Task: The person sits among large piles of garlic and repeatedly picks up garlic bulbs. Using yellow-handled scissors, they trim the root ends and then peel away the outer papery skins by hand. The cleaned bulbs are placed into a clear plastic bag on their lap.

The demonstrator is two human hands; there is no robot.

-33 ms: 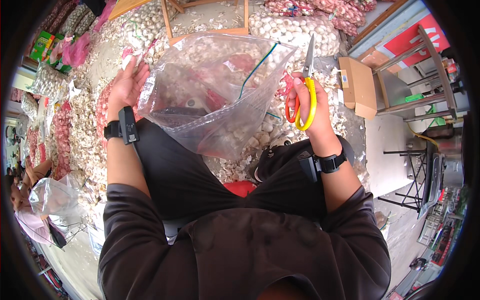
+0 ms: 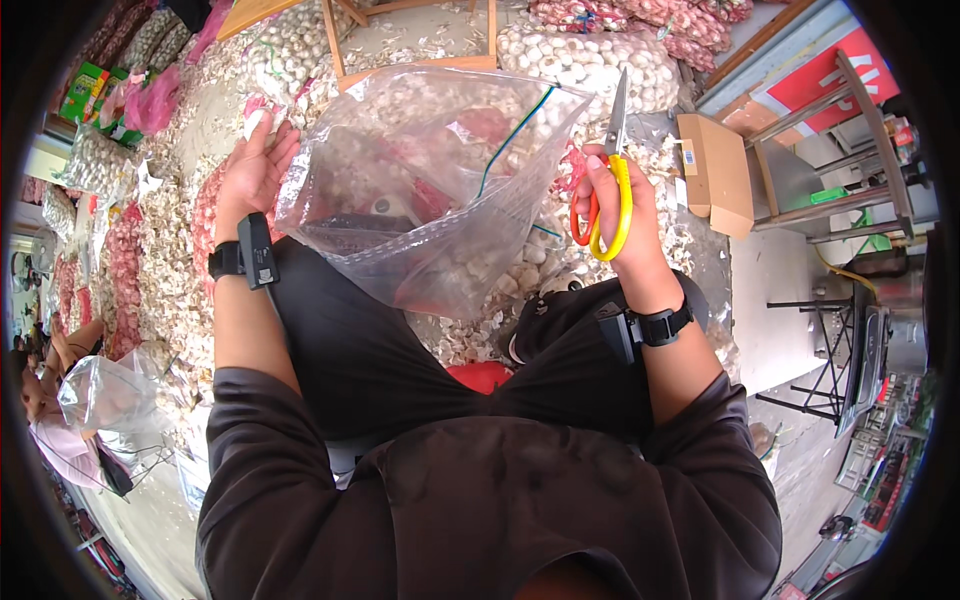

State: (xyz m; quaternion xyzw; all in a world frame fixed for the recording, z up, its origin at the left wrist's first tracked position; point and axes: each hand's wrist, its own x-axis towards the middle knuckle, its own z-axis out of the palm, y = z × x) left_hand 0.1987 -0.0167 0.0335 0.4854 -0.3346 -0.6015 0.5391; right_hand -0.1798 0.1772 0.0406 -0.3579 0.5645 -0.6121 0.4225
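My right hand grips a pair of scissors with yellow and orange handles. Their silver blades point away from me and look closed. Palm up on the left, my left hand is open, its fingers loosely spread; something white shows at a fingertip, too small to make out. Between my hands a large clear plastic bag with a green-blue strip spreads above my legs. Its left edge comes close to my left fingers. Garlic bulbs, red netting and a dark shoe-like shape show through the film.
Garlic skins litter the ground around my legs. Beyond the bag are a wooden frame and a net sack of garlic. A cardboard box stands at the right, beside a metal rack. Another person's arm shows far left.
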